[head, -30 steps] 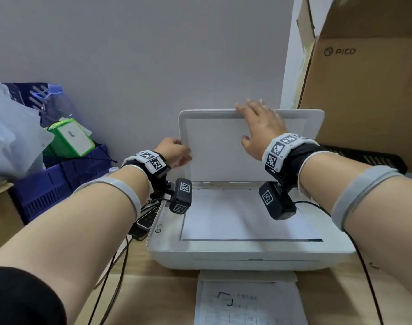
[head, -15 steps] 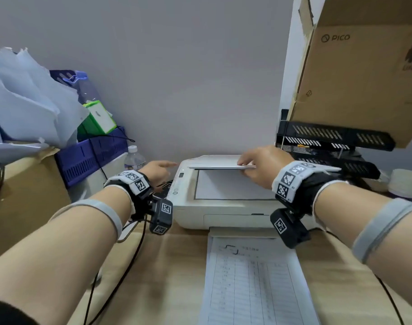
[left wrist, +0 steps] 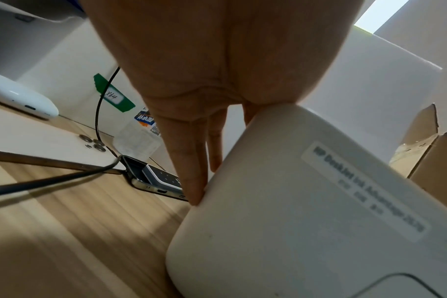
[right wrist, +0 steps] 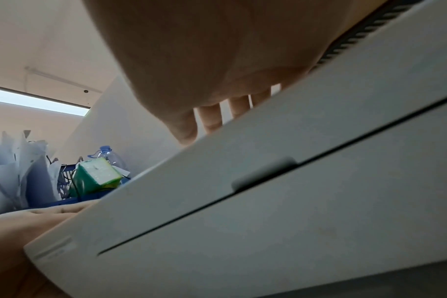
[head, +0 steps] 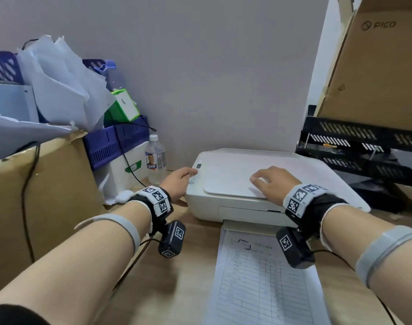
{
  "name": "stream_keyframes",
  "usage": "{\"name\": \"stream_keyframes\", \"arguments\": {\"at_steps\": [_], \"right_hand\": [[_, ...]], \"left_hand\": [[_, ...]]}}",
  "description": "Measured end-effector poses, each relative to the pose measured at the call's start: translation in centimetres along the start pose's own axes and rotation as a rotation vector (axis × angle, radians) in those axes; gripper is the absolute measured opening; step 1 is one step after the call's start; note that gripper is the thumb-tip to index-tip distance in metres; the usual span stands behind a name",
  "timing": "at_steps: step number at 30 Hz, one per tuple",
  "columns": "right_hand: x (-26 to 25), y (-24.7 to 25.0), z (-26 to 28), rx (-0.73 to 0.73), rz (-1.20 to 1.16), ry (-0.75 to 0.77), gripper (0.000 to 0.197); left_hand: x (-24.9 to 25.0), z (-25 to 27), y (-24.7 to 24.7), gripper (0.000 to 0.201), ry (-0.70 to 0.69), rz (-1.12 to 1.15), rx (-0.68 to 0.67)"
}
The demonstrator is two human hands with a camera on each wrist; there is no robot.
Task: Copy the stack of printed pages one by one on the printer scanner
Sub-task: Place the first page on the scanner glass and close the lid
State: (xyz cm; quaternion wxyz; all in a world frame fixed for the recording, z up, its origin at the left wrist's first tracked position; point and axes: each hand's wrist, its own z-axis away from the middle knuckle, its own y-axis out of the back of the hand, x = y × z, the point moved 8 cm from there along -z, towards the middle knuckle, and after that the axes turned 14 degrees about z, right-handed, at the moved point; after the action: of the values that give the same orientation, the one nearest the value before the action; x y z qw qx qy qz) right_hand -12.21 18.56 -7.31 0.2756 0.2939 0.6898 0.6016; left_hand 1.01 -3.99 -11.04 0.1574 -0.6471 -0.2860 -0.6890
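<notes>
Right hand [head: 269, 184] flat on the printer [head: 226, 208] lid [head: 230, 177], fingers straight, gripping nothing. Left hand [head: 178, 184] against the printer's left side, fingers straight, thumb by the buttons. Best to press evenly, then tap copy 1 time.

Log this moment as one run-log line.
lid: scanner lid down | right hand flat on lid | left hand at printer left corner | printed page in front

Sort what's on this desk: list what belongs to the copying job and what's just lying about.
Job:
printer
scanner lid, shut, right hand flat on it
left hand at the printer's left side
printed page in front of the printer

Lying about:
water bottle
green box
blue basket
black trays
cardboard box
phone
</notes>
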Motion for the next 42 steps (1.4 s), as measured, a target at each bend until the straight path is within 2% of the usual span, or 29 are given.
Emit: {"name": "stream_keyframes", "arguments": {"at_steps": [4, 11, 22, 33, 37, 42], "right_hand": [[-0.3, -0.7, -0.5, 0.047, 0.042, 0.014, 0.04], [-0.8, -0.7, 0.4, 0.098, 0.081, 0.04, 0.039], [-0.7, -1.5, -0.1, 0.113, 0.095, 0.052, 0.038], [-0.6, -1.6, 0.0, 0.094, 0.095, 0.02, 0.041], [-0.6, -1.6, 0.1, 0.107, 0.091, 0.012, 0.041], [-0.7, -1.7, 0.1, 0.124, 0.082, 0.015, 0.04]], "left_hand": [[-0.4, -0.6, 0.2, 0.034, -0.046, -0.048, 0.028], [-1.0, -1.3, 0.1, 0.037, -0.042, -0.079, 0.033], [-0.7, -0.7, 0.2, 0.038, 0.006, -0.087, 0.066], [-0.1, 0.1, -0.1, 0.039, 0.049, -0.152, 0.028], [0.0, -0.2, -0.2, 0.041, 0.041, -0.192, 0.027], [-0.2, -0.8, -0.1, 0.04, -0.032, -0.228, 0.056]]}}
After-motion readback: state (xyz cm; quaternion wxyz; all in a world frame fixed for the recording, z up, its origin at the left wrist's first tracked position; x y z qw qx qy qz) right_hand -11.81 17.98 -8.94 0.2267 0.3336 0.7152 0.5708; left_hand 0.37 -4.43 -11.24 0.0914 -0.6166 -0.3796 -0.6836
